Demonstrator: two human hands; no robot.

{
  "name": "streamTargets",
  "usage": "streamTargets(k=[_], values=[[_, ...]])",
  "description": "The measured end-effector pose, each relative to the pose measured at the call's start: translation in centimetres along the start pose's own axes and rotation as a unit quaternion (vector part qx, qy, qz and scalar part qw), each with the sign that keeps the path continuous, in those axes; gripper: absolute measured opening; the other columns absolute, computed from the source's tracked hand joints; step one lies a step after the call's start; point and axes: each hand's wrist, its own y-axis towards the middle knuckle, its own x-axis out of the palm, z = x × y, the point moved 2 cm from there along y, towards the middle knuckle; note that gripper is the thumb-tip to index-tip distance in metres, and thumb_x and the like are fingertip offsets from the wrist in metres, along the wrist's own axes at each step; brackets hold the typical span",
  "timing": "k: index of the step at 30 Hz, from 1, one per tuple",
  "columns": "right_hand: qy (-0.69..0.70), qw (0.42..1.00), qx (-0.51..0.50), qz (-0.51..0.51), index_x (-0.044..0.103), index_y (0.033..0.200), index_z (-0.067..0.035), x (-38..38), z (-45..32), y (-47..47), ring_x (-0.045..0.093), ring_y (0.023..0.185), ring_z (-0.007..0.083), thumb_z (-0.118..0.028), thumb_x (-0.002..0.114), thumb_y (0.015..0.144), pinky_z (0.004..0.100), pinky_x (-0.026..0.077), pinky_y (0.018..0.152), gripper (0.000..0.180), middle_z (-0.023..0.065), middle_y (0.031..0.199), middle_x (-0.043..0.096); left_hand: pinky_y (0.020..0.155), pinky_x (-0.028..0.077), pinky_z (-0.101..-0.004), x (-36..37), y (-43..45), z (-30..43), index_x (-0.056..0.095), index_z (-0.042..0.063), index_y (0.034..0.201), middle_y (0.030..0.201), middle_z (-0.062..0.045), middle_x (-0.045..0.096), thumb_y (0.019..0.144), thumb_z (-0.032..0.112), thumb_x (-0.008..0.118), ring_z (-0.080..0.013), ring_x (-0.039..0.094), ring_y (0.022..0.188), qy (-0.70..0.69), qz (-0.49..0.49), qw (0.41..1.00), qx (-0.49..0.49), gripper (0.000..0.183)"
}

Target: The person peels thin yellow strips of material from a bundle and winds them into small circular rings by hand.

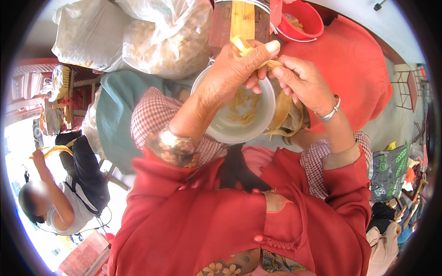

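Note:
A pale yellow plant-like strip [270,64] is gripped by the fingers of both hands, above a white plastic basin [207,129]. My left hand [241,65] has its thumb raised, and one folded end of the strip sticks up behind it. My right hand [302,77], with a silver bangle at the wrist, pinches the strip's other side close by. Short yellow pieces [241,115] lie in cloudy liquid inside the basin. More long yellow strips [285,115] hang beside the basin on the right. My left forearm hides part of the basin's rim.
A worn wooden bench [221,27] stands ahead. A red bucket [304,26] holding yellow pieces is beyond it at right, near a red cloth [348,69]. Bulging plastic sacks [165,48] sit at left. Another person [65,203] sits farther left holding a yellow strip [58,150].

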Motion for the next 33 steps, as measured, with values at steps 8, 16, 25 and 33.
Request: streamTargets(k=[8,16,25,33], values=[[-0.050,0.990,-0.128,0.039,0.055,0.074,-0.002,0.1,0.0,0.7,0.041,0.058,0.0061,-0.031,0.055,0.092,0.0242,0.036,0.051,0.034,-0.0001,0.064,0.047,0.042,0.034,-0.0214,-0.6,0.0,0.7,0.059,0.004,0.088,0.057,0.004,0.044,0.085,0.016,0.063,-0.0026,0.031,0.042,-0.114,0.055,0.992,0.005,0.013],[-0.060,0.981,-0.176,0.054,0.050,0.070,-0.001,-1.5,-2.0,0.9,0.037,0.056,0.0067,-0.023,0.055,0.092,0.0258,0.033,0.050,0.032,-0.0007,0.059,0.041,0.047,0.043,-0.0244,-3.9,0.0,3.1,0.061,0.006,0.082,0.065,0.000,0.053,0.084,0.008,0.063,-0.0077,0.048,0.055,-0.149,0.070,0.984,0.075,0.004],[-0.223,0.937,-0.207,0.174,0.052,0.068,-0.001,-5.0,-4.1,6.4,0.036,0.051,0.0122,-0.027,0.054,0.091,0.0288,0.032,0.049,0.034,0.0030,0.055,0.040,0.055,0.044,-0.0225,-5.1,4.6,5.5,0.062,0.005,0.084,0.067,0.002,0.054,0.086,0.013,0.062,-0.0068,0.049,0.057,0.016,0.122,0.980,0.160,0.007],[-0.320,0.929,-0.097,0.160,0.048,0.067,-0.002,-5.4,-0.4,9.9,0.041,0.055,0.0153,-0.030,0.054,0.089,0.0330,0.033,0.053,0.035,0.0045,0.056,0.044,0.052,0.042,-0.0248,-8.6,8.2,2.4,0.063,0.000,0.084,0.063,0.003,0.057,0.084,0.020,0.061,-0.0065,0.050,0.055,0.393,0.287,0.850,0.204,0.020]])
